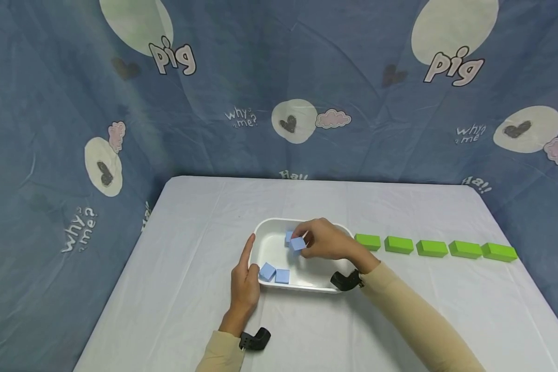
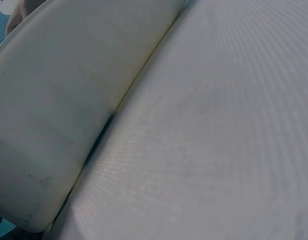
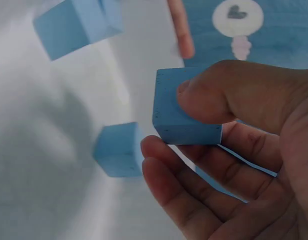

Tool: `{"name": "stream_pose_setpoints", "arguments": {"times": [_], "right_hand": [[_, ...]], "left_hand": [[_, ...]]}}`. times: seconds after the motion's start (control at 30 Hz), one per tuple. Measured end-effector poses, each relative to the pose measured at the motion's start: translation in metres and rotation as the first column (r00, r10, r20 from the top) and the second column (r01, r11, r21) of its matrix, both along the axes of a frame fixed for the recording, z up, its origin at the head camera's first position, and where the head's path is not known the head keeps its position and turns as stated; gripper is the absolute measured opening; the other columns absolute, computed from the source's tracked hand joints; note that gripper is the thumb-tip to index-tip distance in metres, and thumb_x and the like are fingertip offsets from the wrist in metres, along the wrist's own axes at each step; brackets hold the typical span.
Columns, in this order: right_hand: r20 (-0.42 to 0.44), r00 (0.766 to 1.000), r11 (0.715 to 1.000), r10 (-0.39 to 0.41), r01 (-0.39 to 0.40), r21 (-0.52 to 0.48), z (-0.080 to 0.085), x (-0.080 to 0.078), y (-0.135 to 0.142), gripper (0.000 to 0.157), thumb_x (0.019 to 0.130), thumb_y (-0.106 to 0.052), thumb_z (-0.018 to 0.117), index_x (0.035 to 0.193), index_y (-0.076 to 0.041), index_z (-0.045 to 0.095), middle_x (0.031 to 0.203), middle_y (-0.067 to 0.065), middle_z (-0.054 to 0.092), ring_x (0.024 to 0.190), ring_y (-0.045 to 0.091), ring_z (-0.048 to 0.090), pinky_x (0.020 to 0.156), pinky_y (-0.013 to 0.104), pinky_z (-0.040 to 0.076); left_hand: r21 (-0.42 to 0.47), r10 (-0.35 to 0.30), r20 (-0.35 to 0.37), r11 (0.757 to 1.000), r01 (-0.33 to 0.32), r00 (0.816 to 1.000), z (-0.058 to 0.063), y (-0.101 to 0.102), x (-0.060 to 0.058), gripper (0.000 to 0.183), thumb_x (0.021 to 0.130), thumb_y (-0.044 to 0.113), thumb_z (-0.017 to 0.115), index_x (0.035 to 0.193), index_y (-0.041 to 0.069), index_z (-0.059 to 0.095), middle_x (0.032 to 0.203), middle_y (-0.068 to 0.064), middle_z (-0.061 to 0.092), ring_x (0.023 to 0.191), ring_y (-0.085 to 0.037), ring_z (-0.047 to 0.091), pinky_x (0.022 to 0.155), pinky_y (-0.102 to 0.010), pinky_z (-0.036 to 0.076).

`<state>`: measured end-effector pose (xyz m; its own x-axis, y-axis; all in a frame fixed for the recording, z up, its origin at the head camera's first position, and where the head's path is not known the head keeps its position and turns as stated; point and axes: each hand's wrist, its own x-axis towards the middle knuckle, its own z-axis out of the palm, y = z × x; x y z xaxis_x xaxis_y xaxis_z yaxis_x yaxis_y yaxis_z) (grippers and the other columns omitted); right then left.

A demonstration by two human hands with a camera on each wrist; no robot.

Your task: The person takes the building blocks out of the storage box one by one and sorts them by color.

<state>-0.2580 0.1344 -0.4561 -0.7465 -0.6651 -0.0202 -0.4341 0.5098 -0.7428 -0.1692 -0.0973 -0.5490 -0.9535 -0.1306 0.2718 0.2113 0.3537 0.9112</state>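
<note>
My right hand (image 1: 324, 239) pinches a blue cube (image 3: 181, 102) between thumb and fingers, over the white tray (image 1: 313, 279). Behind that cube, another blue cube (image 1: 288, 238) lies in the tray by its far side. Two more, a tilted blue cube (image 1: 267, 272) and a blue cube (image 1: 282, 276), sit in the near left corner. At the tray's left end is my left hand (image 1: 245, 285), its index finger stretched along the outside of the rim and its thumb at the near left corner. In the left wrist view, the tray's outer wall (image 2: 69, 100) fills the left side.
Several green blocks (image 1: 432, 248) stand in a row on the white tablecloth (image 1: 190, 248), from the tray's right end toward the table's right edge. A blue printed curtain (image 1: 242, 62) hangs behind and beside the table.
</note>
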Motion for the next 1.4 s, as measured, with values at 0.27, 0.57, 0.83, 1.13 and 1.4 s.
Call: {"name": "stream_pose_setpoints", "arguments": {"times": [0.27, 0.57, 0.83, 1.13, 1.4], "right_hand": [[0.013, 0.998, 0.991, -0.062, 0.064, -0.114, 0.017, 0.012, 0.025, 0.029, 0.080, 0.001, 0.076, 0.107, -0.009, 0.073, 0.097, -0.001, 0.071, 0.083, 0.020, 0.069, 0.079, 0.039, 0.059], [0.072, 0.982, 0.971, -0.174, 0.183, -0.152, 0.023, 0.023, 0.057, 0.028, 0.082, 0.000, 0.076, 0.108, -0.011, 0.072, 0.097, 0.000, 0.070, 0.085, 0.022, 0.069, 0.081, 0.042, 0.058], [0.081, 0.960, 0.940, -0.267, 0.278, -0.196, 0.023, 0.035, 0.092, 0.030, 0.082, 0.001, 0.077, 0.111, -0.008, 0.072, 0.102, 0.005, 0.070, 0.086, 0.022, 0.069, 0.081, 0.037, 0.057], [0.049, 0.937, 0.919, -0.345, 0.348, -0.187, 0.024, 0.044, 0.120, 0.030, 0.083, 0.002, 0.077, 0.111, -0.008, 0.072, 0.102, 0.004, 0.071, 0.086, 0.024, 0.069, 0.078, 0.035, 0.057], [0.018, 0.923, 0.910, -0.385, 0.383, -0.161, 0.020, 0.053, 0.139, 0.032, 0.082, 0.001, 0.078, 0.112, -0.005, 0.071, 0.103, 0.005, 0.070, 0.087, 0.025, 0.068, 0.078, 0.033, 0.058]], "left_hand": [[0.000, -0.002, 0.011, 1.000, 0.002, 1.000, -0.002, 0.001, 0.001, 0.076, 0.087, -0.007, 0.039, 0.159, 0.018, 0.038, 0.158, -0.004, 0.041, 0.145, -0.020, 0.036, 0.118, -0.027, 0.025], [0.016, -0.009, 0.018, 1.000, 0.009, 1.000, 0.000, 0.003, 0.003, 0.076, 0.088, -0.007, 0.038, 0.160, 0.018, 0.037, 0.159, -0.002, 0.040, 0.145, -0.018, 0.036, 0.117, -0.024, 0.025], [0.007, -0.002, 0.033, 1.000, 0.002, 0.999, 0.000, 0.004, 0.003, 0.076, 0.088, -0.007, 0.038, 0.160, 0.020, 0.037, 0.158, 0.001, 0.040, 0.145, -0.016, 0.036, 0.117, -0.024, 0.026], [-0.001, 0.021, 0.031, 1.000, -0.021, 0.999, 0.001, 0.003, 0.003, 0.076, 0.087, -0.007, 0.039, 0.159, 0.018, 0.039, 0.158, 0.001, 0.042, 0.143, -0.016, 0.038, 0.112, -0.015, 0.027], [0.012, 0.000, 0.036, 1.000, 0.000, 0.999, 0.002, 0.003, 0.003, 0.076, 0.088, -0.006, 0.038, 0.160, 0.019, 0.038, 0.158, 0.004, 0.041, 0.145, -0.013, 0.036, 0.114, -0.017, 0.026]]}}
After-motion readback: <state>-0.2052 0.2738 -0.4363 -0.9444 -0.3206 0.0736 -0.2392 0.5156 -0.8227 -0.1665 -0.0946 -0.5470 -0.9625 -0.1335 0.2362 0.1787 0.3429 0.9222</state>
